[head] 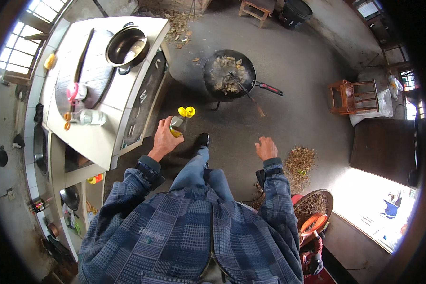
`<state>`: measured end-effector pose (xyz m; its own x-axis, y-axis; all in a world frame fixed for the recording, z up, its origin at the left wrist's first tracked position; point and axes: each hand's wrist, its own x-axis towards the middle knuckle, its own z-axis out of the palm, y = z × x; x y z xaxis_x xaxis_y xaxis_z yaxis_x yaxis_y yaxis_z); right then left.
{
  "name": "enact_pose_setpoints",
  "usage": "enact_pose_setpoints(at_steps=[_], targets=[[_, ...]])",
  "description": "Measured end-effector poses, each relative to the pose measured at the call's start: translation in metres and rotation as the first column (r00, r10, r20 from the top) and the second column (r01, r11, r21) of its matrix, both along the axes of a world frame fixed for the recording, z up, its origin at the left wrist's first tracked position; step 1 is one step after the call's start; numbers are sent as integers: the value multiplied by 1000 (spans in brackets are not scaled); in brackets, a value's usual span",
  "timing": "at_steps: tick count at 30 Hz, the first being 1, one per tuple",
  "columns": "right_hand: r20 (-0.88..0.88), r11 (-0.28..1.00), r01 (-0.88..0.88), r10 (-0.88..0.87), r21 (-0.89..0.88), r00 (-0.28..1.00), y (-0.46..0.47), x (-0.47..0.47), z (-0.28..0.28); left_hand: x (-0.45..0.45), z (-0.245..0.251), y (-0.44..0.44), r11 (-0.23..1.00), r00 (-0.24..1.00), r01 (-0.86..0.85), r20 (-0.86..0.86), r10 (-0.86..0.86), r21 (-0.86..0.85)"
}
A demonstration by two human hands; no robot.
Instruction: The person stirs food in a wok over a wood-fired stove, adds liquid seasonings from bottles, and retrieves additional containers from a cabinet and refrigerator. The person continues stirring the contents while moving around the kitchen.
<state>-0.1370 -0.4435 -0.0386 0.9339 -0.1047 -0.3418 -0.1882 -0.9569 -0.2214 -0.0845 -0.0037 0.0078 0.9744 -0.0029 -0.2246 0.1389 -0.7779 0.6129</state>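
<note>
My left hand [165,138] is closed around a clear bottle [178,125] with a little yellow liquid in it. The bottle's yellow flip cap [186,112] stands open, and the palm hides part of its body. Over the floor to the right, my right hand [267,148] has loosely curled fingers and nothing visible in it. Beyond both hands sits a black wok [250,64], with steam over the chopped food [228,74]. A spatula [246,93] rests in it, its wooden handle over the rim. The wok's own black-and-red handle [269,88] points right.
On the tiled counter [115,101] at left are a steel pot [127,46], a round board [88,71], a pink-lidded jar [76,92] and a glass bottle [92,117]. A wooden chair [353,96] stands right. Lower right, a person's red sleeve [314,254] shows beside a basket [317,203].
</note>
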Motion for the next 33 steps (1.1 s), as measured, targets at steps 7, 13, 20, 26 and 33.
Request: enact_pose_setpoints(at_steps=[7,13,20,26,33], targets=[[-83,998,50,-53,-34,995,-77,52,-50,86,-25,-37,997,997,51,-55,-48,56],[-118,974,-221,214,-50,970,-109,125,-95,124,-45,-72,993,994,20,-110,-6,121],[-270,792,-611,587,-6,763,-144,222,-173,132,-60,-124,972,973,-116,-176,153,203],[-236,609,-789,781,85,578,-148,269,-205,140,-75,-168,951,936,-200,-241,257,237],[138,522,-840,830,144,540,-140,283,-206,163,-88,-197,946,924,-192,-275,264,260]])
